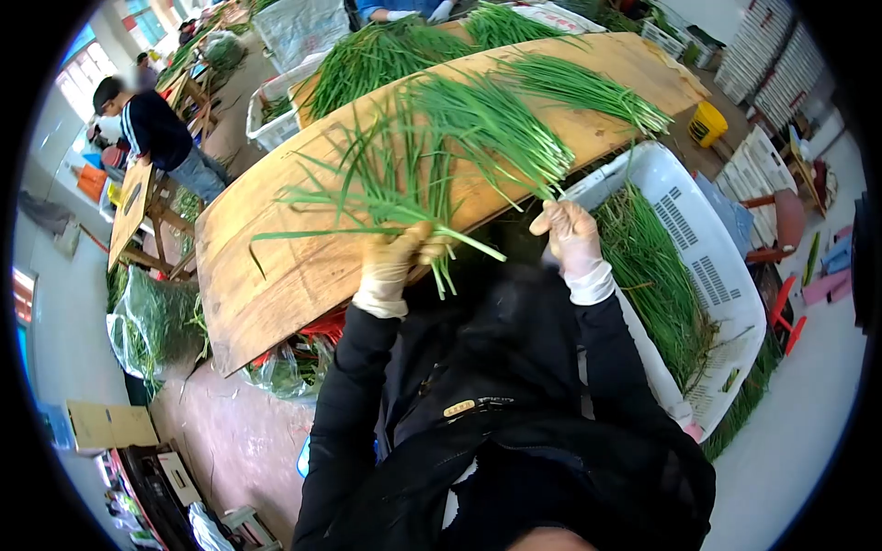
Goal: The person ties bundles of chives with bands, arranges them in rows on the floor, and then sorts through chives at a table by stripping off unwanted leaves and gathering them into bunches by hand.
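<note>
Gloved in pale, thin material, my left hand (393,261) is closed around a loose bunch of green garlic chives (404,188) at the table's near edge. The leaves fan away over the wood, and one pale stalk crosses the others toward the right. My right hand (570,237), gloved too, has its fingers pinched together just below the white stem ends of a chive pile (501,124). Whatever is between those fingertips is too small to make out. Another chive bundle (588,87) lies farther right on the wooden table (266,285).
A white plastic crate (730,303) with loose chives stands at my right. Across the table, a person's gloved hands (423,13) are beside a large chive heap (386,55). At left, another person (165,129) stands at a bench. A yellow bucket (706,124) sits beyond the crate.
</note>
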`<state>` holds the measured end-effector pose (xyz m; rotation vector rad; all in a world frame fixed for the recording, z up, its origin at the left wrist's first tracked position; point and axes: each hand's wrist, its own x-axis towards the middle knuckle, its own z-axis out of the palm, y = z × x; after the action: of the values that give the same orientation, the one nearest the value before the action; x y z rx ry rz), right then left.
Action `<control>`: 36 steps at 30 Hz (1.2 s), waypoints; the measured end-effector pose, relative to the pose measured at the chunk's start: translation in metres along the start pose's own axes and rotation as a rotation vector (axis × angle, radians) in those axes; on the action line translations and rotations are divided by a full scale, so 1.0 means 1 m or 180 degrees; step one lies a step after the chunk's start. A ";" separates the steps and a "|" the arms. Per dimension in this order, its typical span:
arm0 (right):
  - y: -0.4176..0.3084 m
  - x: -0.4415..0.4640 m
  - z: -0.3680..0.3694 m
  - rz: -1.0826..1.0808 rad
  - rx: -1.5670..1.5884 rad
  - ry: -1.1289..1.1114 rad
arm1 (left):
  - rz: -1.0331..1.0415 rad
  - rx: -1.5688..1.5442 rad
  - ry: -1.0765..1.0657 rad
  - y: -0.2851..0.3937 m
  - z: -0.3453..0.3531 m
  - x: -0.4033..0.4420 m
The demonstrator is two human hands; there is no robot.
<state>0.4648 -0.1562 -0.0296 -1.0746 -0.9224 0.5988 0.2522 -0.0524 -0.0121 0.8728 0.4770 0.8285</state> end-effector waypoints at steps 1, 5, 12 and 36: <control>-0.013 0.002 -0.008 0.0454 -0.0171 -0.0077 | -0.0061 -0.0057 -0.0015 -0.001 -0.005 0.001; -0.014 0.000 -0.005 0.0654 -0.0001 -0.0776 | 0.0004 0.0188 -0.0086 -0.010 0.002 0.001; -0.004 -0.032 0.034 0.1721 0.0340 -0.0785 | 0.0347 0.0807 0.0137 -0.032 0.024 0.003; -0.019 -0.032 0.045 -0.0387 -0.0816 -0.0263 | -0.0011 0.1207 -0.0730 0.029 0.013 -0.041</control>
<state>0.4099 -0.1674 -0.0147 -1.2186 -1.1508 0.4343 0.2229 -0.0806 0.0207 1.3005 0.4392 0.6329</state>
